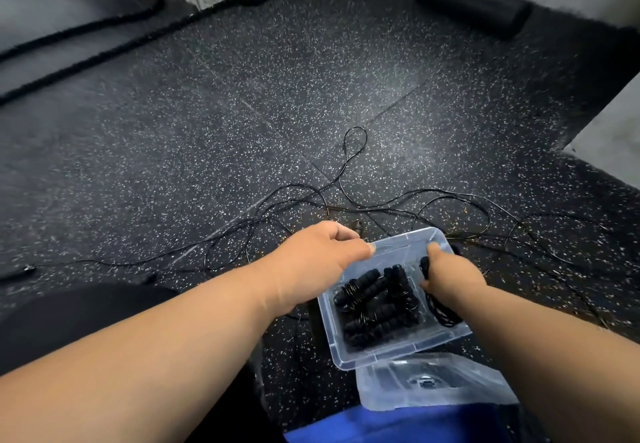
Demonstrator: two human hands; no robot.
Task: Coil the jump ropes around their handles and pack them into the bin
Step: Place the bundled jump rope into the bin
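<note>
Coiled jump ropes (pixel 375 307) lie in the clear bin (pixel 388 356) on the floor, the left hand (pixel 322 255) pinching its far rim, the right hand's (pixel 450 274) grip curled round another coiled rope (pixel 440 307).

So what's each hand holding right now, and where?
Left hand pinches the bin at its far rim. Right hand grips a coiled jump rope round its bundled middle.

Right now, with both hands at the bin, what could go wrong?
The coil hanging from the right hand over the bin wall may unwind or drop outside. Loose ropes on the floor lie crossed and could tangle when pulled. The left hand gripping the rim could tip the bin.
</note>
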